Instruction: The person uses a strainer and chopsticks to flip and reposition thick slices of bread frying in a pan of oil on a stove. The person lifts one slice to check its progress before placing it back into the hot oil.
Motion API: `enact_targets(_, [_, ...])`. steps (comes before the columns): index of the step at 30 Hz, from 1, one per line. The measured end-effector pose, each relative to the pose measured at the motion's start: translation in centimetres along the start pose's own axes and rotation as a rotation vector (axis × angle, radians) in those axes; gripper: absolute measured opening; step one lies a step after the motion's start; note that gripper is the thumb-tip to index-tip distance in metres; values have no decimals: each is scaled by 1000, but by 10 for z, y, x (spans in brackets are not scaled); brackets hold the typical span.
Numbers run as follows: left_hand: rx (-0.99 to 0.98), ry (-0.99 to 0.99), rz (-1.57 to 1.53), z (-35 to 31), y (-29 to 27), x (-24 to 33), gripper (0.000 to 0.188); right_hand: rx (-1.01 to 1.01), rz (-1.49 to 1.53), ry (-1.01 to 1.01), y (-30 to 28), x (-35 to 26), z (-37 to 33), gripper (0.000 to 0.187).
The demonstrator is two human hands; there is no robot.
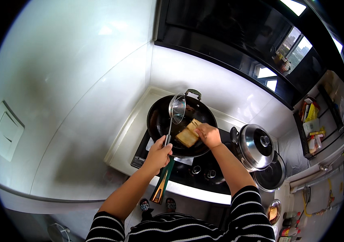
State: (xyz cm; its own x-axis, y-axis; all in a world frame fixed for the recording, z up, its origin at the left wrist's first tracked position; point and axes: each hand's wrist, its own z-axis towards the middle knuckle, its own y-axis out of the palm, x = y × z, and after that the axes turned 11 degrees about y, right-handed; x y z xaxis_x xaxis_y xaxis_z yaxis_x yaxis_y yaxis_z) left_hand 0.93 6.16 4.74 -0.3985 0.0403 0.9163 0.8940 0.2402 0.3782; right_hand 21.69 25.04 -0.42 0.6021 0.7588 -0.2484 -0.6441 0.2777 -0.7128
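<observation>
A black wok (156, 121) sits on the stove, its green and gold handle (164, 181) pointing toward me. My left hand (158, 155) is closed around the handle of a wire mesh skimmer (177, 109), whose basket hangs over the wok's left half. Over the wok's right half, my right hand (209, 135) is closed at the edge of a golden-brown flat slice (187, 138), which looks like bread or tofu. Its fingertips pinch the upper right of the slice, where a second layer or piece seems to show. I cannot tell whether the slice touches the wok.
To the right stand a lidded steel pot (254, 147) and a dark round pan (269, 175). A metal bowl (273, 210) with browned food and several bottles (289, 230) are at the lower right. A white wall (79, 101) borders the left; a black range hood (228, 44) hangs above.
</observation>
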Motion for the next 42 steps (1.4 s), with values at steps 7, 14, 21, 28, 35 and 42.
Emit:
enact_targets(7, [-61, -1, 12, -6, -3, 4, 44, 133, 109, 617, -47, 3, 19, 23])
enact_targets(14, [14, -40, -48, -28, -5, 1, 35, 94, 197, 882, -33, 48, 3, 28])
enact_targets(21, [13, -41, -33, -37, -6, 7, 39, 1, 268, 1101, 4, 88, 28, 29])
enact_targets(28, [27, -32, -38, -45, -11, 10, 45, 104, 348, 1161, 7, 72, 25, 30])
enact_targets(35, [25, -19, -15, -42, -12, 8, 46, 212, 398, 1130, 4, 62, 4, 36])
enact_targets(42, [28, -31, -31, -39, -8, 2, 43, 232, 600, 1300, 0, 52, -1, 32])
